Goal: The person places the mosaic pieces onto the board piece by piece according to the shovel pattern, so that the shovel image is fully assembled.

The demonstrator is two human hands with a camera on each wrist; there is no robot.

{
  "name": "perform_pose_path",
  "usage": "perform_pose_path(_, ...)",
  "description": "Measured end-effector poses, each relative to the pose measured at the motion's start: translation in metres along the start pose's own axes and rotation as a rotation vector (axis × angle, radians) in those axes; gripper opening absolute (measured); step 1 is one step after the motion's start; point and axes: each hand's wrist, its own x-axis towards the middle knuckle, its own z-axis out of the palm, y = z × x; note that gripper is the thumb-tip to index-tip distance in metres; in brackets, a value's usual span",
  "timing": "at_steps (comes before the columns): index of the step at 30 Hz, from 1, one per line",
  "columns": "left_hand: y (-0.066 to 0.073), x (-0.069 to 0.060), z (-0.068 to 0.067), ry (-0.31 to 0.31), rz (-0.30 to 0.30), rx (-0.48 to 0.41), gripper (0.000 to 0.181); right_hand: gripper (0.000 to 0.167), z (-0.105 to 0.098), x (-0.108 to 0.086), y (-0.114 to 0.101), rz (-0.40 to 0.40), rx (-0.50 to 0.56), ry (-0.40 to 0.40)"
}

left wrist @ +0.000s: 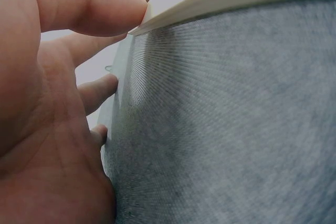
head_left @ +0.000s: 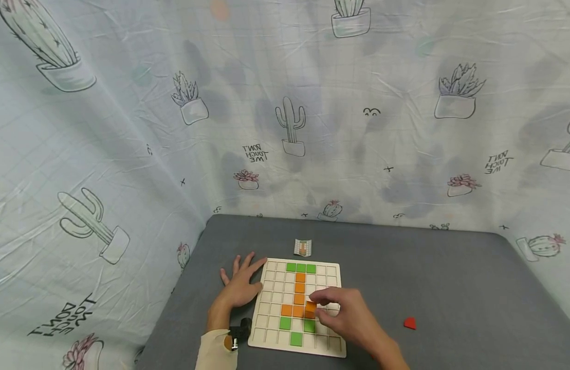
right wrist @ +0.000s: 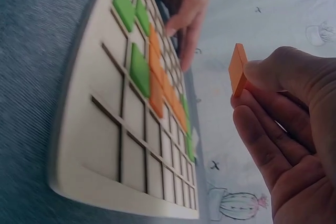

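A square wooden grid board point(head_left: 273, 321) lies on the grey table, with green tiles point(head_left: 296, 338) and orange tiles point(head_left: 300, 288) set in some of its cells. Over the board's middle right, my right hand point(head_left: 342, 308) pinches an orange tile point(right wrist: 238, 70) between thumb and fingers. In the right wrist view that tile is clear of the board. My left hand point(head_left: 240, 288) rests at the board's left edge with fingers spread. Its thumb point(left wrist: 100, 6) touches the board's rim in the left wrist view.
Behind the board lies a small pattern card point(head_left: 302, 247) with a printed grid. A red piece point(head_left: 409, 323) sits on the table to the right. Cactus-printed cloth point(head_left: 331, 128) hangs behind the table and along its sides.
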Motion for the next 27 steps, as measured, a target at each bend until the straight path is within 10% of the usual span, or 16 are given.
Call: perform_pose_path(27,-0.005,0.002,0.001,-0.005,0.002,0.003,0.071,0.025,0.039,-0.002,0.0,0.043,-0.031,-0.18)
